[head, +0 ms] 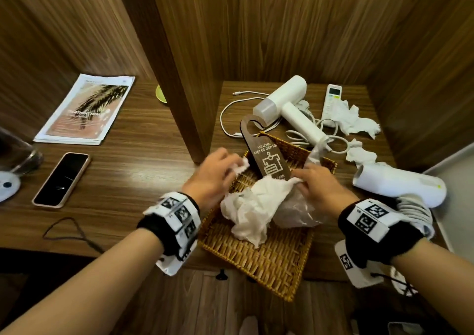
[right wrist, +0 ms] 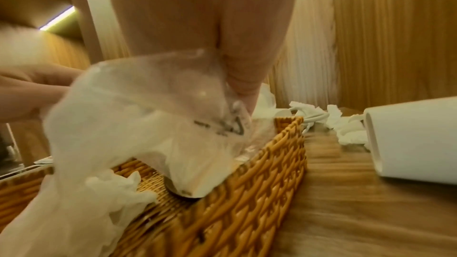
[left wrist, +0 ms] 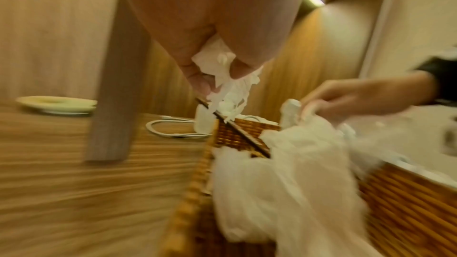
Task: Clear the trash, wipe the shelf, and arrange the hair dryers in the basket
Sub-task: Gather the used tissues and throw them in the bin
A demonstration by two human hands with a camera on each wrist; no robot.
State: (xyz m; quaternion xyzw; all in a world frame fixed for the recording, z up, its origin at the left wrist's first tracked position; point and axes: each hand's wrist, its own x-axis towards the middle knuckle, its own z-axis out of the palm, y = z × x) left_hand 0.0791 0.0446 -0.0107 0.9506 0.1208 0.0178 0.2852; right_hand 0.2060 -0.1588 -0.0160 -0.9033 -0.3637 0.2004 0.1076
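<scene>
A wicker basket [head: 269, 255] sits at the shelf's front edge, holding crumpled white tissue [head: 248, 206], a clear plastic bag [head: 295, 211] and a dark wooden door hanger [head: 266, 152]. My left hand [head: 218, 173] hovers over the basket's left rim and grips a small tissue wad [left wrist: 227, 89]. My right hand [head: 315, 183] pinches the plastic bag [right wrist: 160, 93] together with tissue, inside the basket. One white hair dryer [head: 284, 103] lies behind the basket with its cord. A second hair dryer [head: 400, 183] lies to the right.
More crumpled tissues [head: 354, 119] and a white remote [head: 332, 101] lie at the back right. A white cable [head: 230, 114] loops behind the basket. A phone [head: 62, 179], brochures [head: 87, 111] and a dish [head: 161, 94] sit left of the wooden divider [head: 179, 78].
</scene>
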